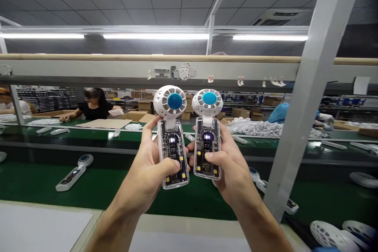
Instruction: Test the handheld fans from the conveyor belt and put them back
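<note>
Head view shows the left hand (152, 169) gripping one fan-like device (173, 145) and the right hand (232, 167) gripping its twin (207, 141), each thumb lying across the front of a transparent case with fingers behind. Both devices are likely light and rigid, the clear plastic perhaps slippery and the narrow neck fragile, so the case sides look the safest hold. They stand nearly upright just apart between the hands, their round heads above the fingers.
</note>
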The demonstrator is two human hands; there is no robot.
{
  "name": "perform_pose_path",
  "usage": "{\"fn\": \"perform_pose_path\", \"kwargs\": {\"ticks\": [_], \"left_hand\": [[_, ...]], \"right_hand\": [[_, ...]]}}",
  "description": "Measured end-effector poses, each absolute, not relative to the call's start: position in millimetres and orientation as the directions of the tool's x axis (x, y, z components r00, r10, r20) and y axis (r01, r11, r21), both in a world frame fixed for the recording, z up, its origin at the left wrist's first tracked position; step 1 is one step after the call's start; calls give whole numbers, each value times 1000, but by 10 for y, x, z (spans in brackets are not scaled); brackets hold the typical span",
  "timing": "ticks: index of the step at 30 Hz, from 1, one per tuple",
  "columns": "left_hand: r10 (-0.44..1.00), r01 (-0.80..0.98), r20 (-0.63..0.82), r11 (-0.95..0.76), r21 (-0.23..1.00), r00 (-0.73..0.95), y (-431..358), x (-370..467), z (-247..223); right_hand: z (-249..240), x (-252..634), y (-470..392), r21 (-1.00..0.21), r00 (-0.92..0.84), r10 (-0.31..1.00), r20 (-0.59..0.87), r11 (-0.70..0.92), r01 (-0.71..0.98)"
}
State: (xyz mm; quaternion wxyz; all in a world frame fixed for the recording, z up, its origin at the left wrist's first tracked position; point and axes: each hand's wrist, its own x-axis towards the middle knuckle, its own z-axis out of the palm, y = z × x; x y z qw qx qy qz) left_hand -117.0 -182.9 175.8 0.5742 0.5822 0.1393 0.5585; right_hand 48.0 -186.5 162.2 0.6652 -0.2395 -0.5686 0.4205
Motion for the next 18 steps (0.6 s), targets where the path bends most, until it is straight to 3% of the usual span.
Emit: {"fn": "perform_pose_path", "kwargs": {"ticks": [18], "left_hand": [[812, -509, 463, -247, 825, 355, -1826, -1122, 1748]], "right_hand": [[1639, 467, -1903, -813, 46, 844, 534, 528, -247]]}}
